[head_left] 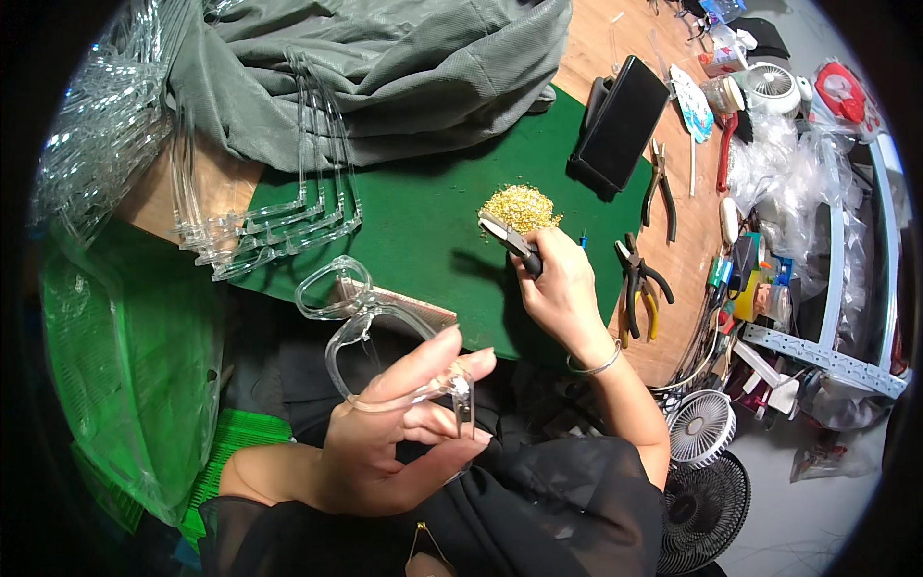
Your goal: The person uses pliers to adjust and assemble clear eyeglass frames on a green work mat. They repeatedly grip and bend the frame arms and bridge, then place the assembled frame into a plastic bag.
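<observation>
Clear glasses frame held, lower centre
Left grip pinches it; right grip grasps pliers at the gold pile, centre. Work seems partway: much gold lies loose, other clear frames rest upper left.

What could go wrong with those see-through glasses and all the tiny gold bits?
The small gold-coloured pieces lie in a loose heap, so a bump from the pliers in the right hand might scatter them over the green mat. The clear eyeglass frame is gripped near one end by the left hand, so it could slip and drop.
</observation>
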`<action>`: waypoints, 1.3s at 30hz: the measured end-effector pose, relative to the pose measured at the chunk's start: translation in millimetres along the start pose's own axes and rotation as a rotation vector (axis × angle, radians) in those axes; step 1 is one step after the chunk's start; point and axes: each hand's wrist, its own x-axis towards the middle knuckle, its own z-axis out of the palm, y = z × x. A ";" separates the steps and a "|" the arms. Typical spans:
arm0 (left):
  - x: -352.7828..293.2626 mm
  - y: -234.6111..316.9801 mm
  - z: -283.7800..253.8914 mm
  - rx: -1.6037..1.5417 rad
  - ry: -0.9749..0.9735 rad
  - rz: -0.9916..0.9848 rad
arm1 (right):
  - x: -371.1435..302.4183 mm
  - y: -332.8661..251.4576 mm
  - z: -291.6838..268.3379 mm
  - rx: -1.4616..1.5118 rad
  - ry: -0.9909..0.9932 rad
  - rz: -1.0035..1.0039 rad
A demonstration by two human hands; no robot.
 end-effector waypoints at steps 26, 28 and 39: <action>3.4 -0.7 16.0 -0.264 0.096 -0.315 | -17.5 -43.4 -36.7 0.475 0.118 0.044; 5.2 -0.3 19.7 -0.305 0.086 -0.348 | -30.5 -60.3 -52.7 0.649 0.120 -0.158; 1.9 -3.6 28.0 -0.399 0.044 -0.397 | -39.0 -67.3 -48.6 0.771 0.122 -0.424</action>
